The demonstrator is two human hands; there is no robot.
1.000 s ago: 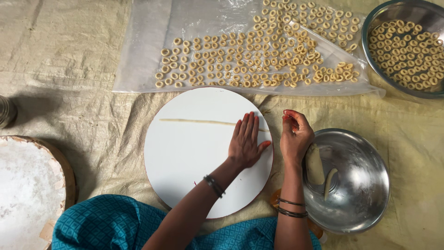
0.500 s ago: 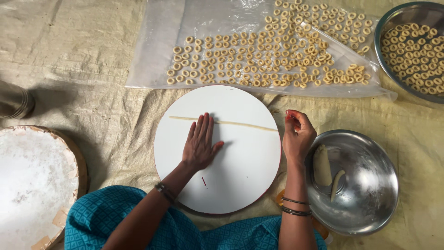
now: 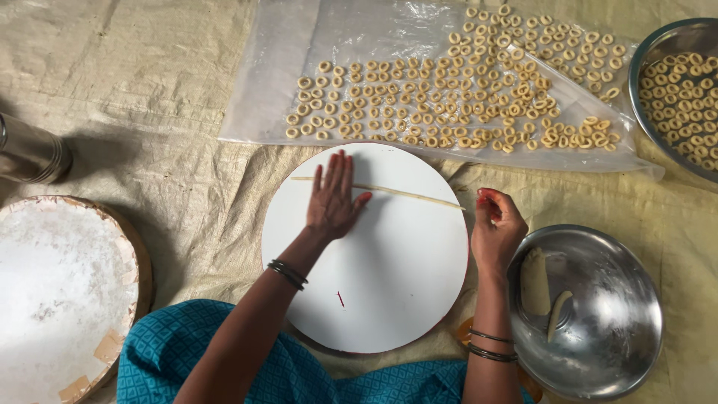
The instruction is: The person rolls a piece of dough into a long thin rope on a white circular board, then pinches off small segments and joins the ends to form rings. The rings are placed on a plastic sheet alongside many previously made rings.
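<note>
- Head view: the left hand [image 3: 333, 198] lies flat, fingers spread apart, palm pressing on a thin dough rope [image 3: 407, 194] that stretches across the upper part of the round white board [image 3: 374, 284].
- The right hand [image 3: 495, 228] sits at the board's right edge, just beyond the rope's right tip, fingers curled together; I cannot tell whether it pinches anything.
- To roll well, I judge light, even palm pressure is needed, working along the rope so it keeps one thickness and does not break.
- The steel bowl [image 3: 598, 352] at right holds a flat dough lump and a short dough strip.
- The plastic sheet [image 3: 277, 90] beyond the board carries many small dough rings [image 3: 449, 93], laid close together.
- A steel pan [image 3: 645, 56] at top right is full of the same rings.
- At left lie a round floured board [image 3: 60, 284] and a steel can [image 3: 34, 153], all on a cloth-covered floor.
</note>
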